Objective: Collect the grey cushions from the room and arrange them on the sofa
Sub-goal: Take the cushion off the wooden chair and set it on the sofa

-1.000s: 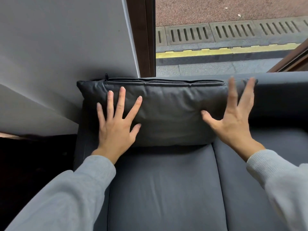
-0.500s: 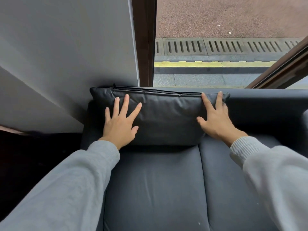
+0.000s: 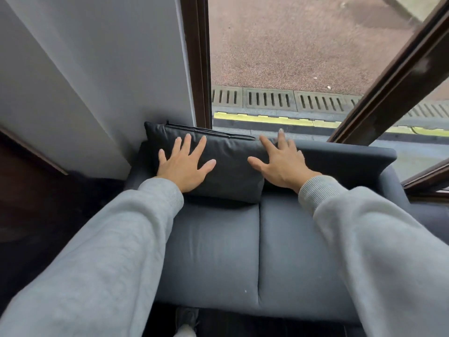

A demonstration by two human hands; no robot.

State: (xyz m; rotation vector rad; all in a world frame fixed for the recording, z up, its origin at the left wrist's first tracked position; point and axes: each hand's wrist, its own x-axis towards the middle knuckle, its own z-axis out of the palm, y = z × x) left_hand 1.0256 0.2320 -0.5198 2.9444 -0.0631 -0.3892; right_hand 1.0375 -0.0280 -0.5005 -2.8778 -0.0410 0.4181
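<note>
A dark grey cushion [image 3: 230, 164] with a zip along its top edge leans upright against the backrest at the left end of the grey sofa [image 3: 286, 251]. My left hand [image 3: 184, 164] lies flat on the cushion's left half, fingers spread and straight. My right hand [image 3: 279, 161] lies with straight spread fingers over the cushion's right edge and the backrest beside it. Neither hand holds anything. Both arms are in light grey sleeves.
A white wall [image 3: 97, 69] stands behind the sofa's left end. A dark brown window frame [image 3: 196, 59] rises right behind the cushion, with pavement and drain grates [image 3: 267, 99] outside. The sofa's right seat cushion [image 3: 298, 259] is bare. Dark floor [image 3: 36, 215] lies to the left.
My view has pulled back from the sofa. My right hand came down from the air onto the cushion's right edge. My left hand stays flat on the cushion.
</note>
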